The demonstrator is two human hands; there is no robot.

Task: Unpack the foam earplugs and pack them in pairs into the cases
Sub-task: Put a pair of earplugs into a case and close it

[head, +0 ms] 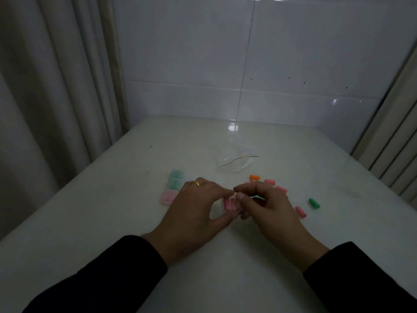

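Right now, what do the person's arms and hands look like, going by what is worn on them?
Both arms wear long black sleeves that end at the wrists: the left sleeve and the right sleeve. The left hand is bare apart from a gold ring on one finger. The right hand is bare, with no ring or watch visible.

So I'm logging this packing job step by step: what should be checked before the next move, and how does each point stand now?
1. Case held by both hands, left hand and right hand: ok.
2. Pink earplugs inside the case: ok; whether there are two: cannot tell.
3. Case lid closed: cannot tell.
4. Loose earplugs left on the table, such as the green earplug and orange earplug: ok.
5. Three cases set aside at left: ok.
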